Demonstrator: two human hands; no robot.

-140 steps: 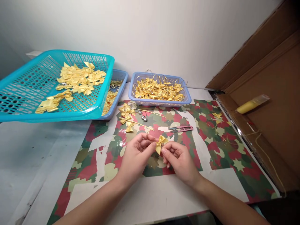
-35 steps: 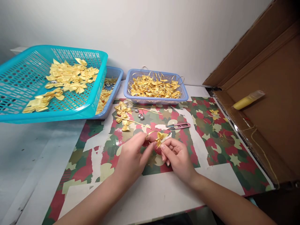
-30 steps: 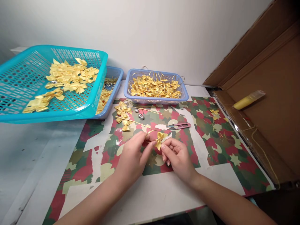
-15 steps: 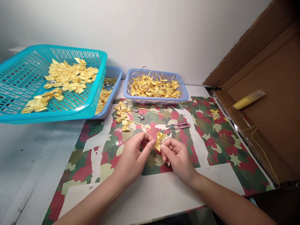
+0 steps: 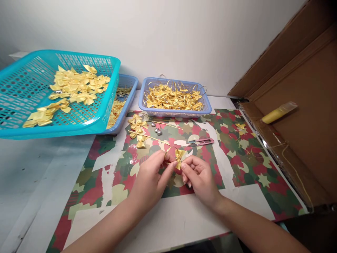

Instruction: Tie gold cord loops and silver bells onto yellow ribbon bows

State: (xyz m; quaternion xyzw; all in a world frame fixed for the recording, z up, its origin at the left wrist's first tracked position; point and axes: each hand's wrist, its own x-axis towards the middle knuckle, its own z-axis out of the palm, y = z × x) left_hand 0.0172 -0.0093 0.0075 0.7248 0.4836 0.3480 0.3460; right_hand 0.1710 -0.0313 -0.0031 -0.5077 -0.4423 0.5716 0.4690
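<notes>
Above the table front, my left hand (image 5: pixel 155 174) is closed on a thin gold cord loop (image 5: pixel 168 151), its thumb beside a yellow ribbon bow (image 5: pixel 179 158). The bow hangs at the loop's right end. My right hand (image 5: pixel 197 174) pinches the bow's lower tail between thumb and finger; its other fingers are curled. Just beyond the hands lie several loose yellow bows (image 5: pixel 137 123), small silver bells (image 5: pixel 158 131) and straight gold cords (image 5: pixel 150 137). Thread snips (image 5: pixel 201 142) with a pink handle rest past my right hand.
A turquoise basket (image 5: pixel 105 114) with bows overlaps a blue basket (image 5: pixel 131 95) at left. Another blue basket (image 5: pixel 176 113), filled with looped bows, stands against the wall. Cardboard (image 5: pixel 295 70) walls the right side, with a yellow tube (image 5: pixel 276 114) fixed on it.
The left thumb and the cord loop have shifted slightly to the right. The bow has turned a little between the hands; the right hand stays nearly still.
</notes>
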